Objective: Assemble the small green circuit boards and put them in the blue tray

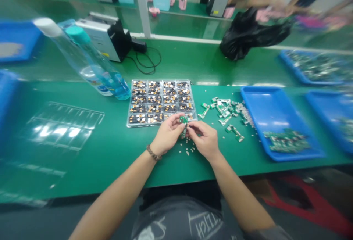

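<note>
A small green circuit board is held between my two hands, near the front edge of a clear compartment tray. My left hand is closed around the board, thumb against its face. With thumb and fingertips pinched together, my right hand touches the board's right edge; whether a smaller part sits in that pinch is too small to see. Tiny pale pieces lie on the green table just below the hands. Small black, orange and white components fill the tray's compartments.
Loose circuit boards and small pieces lie right of the tray. A blue tray holds more boards. Two bottles lean at the left, near a clear lid. A black bag and a grey machine stand behind; people work beyond.
</note>
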`<state>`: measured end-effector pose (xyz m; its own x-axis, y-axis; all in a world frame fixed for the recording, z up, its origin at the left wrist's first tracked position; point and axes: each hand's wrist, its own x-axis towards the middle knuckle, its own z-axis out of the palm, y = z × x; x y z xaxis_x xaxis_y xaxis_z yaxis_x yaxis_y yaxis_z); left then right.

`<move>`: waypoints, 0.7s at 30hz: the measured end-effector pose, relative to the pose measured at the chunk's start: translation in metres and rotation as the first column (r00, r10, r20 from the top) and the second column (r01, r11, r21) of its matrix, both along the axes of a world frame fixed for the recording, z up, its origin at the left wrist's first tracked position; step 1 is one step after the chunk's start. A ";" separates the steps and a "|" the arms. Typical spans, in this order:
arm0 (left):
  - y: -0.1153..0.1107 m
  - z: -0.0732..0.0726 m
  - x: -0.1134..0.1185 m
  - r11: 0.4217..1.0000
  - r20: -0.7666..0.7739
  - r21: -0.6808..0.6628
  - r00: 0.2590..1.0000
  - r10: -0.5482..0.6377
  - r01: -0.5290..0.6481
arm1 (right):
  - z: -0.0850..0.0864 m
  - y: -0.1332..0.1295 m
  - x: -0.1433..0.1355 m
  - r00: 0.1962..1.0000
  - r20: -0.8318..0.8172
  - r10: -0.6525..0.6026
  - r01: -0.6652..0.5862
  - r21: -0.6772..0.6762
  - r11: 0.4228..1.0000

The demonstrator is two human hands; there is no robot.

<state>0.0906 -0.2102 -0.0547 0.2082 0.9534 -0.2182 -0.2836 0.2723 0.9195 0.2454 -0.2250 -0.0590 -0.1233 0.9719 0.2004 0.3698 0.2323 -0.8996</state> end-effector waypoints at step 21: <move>-0.006 0.008 0.005 0.979 -0.002 0.114 0.985 0.171 -0.169 | -0.001 -0.004 -0.014 0.990 -0.141 0.012 -0.016 -0.031 0.999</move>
